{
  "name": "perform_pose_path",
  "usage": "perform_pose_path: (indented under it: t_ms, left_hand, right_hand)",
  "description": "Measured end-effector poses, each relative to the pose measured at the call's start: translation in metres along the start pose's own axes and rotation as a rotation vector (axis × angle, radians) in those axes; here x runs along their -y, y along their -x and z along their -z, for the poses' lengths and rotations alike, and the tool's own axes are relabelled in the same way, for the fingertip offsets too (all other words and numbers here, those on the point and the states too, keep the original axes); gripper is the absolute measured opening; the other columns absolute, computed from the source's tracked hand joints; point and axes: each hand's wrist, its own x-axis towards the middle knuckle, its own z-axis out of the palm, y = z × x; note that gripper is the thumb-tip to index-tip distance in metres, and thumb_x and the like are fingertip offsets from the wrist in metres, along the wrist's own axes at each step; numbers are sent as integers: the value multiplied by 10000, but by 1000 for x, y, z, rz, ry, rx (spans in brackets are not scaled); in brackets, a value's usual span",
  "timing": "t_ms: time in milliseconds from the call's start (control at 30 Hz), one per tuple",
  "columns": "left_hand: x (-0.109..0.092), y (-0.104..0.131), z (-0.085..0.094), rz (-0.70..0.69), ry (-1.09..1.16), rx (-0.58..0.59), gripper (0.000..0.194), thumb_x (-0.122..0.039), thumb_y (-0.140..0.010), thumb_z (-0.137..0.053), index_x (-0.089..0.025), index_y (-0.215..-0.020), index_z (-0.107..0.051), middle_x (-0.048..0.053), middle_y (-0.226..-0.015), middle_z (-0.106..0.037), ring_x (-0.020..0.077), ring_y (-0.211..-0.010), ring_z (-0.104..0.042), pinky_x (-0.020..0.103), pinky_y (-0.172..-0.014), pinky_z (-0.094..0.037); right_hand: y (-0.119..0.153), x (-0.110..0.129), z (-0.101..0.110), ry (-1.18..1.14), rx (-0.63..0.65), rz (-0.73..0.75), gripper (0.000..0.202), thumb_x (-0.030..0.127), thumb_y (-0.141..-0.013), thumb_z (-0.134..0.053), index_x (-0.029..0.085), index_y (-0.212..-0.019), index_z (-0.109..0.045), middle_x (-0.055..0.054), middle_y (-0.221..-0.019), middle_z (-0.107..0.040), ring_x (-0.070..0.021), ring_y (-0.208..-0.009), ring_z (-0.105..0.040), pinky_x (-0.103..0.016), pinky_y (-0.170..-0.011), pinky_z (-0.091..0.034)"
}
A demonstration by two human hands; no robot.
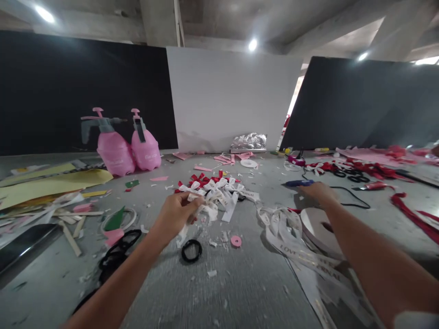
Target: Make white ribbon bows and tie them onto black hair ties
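Head view, and the left hand (176, 214) is pinching white ribbon (193, 197) at the bow pile (219, 189), short of the tabletop's (260, 288) far edge, while the right hand (321, 192) is holding a blue tool (297, 183), best kept level.

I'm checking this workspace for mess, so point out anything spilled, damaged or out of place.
White scraps litter the table near the left hand, around the black ring and pink ring, like uncleared offcuts. The printed white ribbon lies in loose, tangled-looking loops beside the roll. At the back, the foil looks crumpled.
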Motion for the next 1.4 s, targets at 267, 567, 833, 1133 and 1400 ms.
perform_pose_path:
  t_ms: [267,567,833,1133,1400]
  left_hand:
    - [8,-3,-7,20,-9,-68,374,-458,-674,-689,-121,-835,-717,28,-624,-637,109,-491,-550,223,-474,-429]
    - [25,1,-13,-16,-81,-184,408,-524,-685,-673,-118,-663,-631,-23,-484,-503,85,-425,-469,200,-426,-348]
    - [33,4,-17,10,-135,-177,430,-541,-668,-674,-113,-645,-639,-20,-510,-504,75,-448,-426,193,-444,-315]
    - [31,7,-19,-3,-194,-139,429,-539,-696,-653,-132,-576,-590,-31,-484,-473,71,-455,-376,200,-455,-247]
    - [42,3,-16,-30,-219,-123,442,-575,-730,-605,-140,-673,-657,-9,-533,-538,97,-490,-436,215,-493,-292]
  right_hand:
    - [61,111,53,-173,-13,199,428,533,-713,-622,145,-890,-660,-134,-778,-655,-246,-744,-595,-339,-638,-381]
    - [188,181,56,-437,24,438,315,478,-738,-614,182,-845,-626,-28,-604,-617,-157,-523,-536,-262,-547,-365]
    - [189,176,45,-365,56,462,295,487,-760,-580,194,-781,-611,-33,-574,-609,-166,-508,-552,-259,-531,-341]
    - [190,174,40,-323,96,497,296,489,-790,-565,196,-780,-604,-46,-581,-626,-173,-506,-562,-261,-527,-317]
    - [191,171,38,-344,125,531,290,483,-818,-563,198,-764,-560,13,-454,-525,-146,-433,-513,-236,-494,-302]
